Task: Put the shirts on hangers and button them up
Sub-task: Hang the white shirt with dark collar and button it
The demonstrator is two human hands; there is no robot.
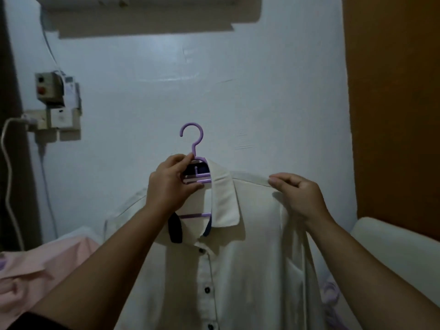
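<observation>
A cream shirt (250, 258) with dark buttons and a navy inner collar hangs on a purple plastic hanger (194, 141), held up in front of a pale wall. My left hand (171, 184) grips the hanger's neck just below the hook. My right hand (297, 194) pinches the shirt's right shoulder seam between thumb and fingers. Three dark buttons show down the placket; the front looks closed there. The hanger's arms are hidden inside the shirt.
A pink garment (40, 265) lies at the lower left. An electrical box (51, 90) with a white cable (8, 186) is mounted on the left wall. A wooden panel (395, 110) stands at the right, with a white padded edge (390, 236) below it.
</observation>
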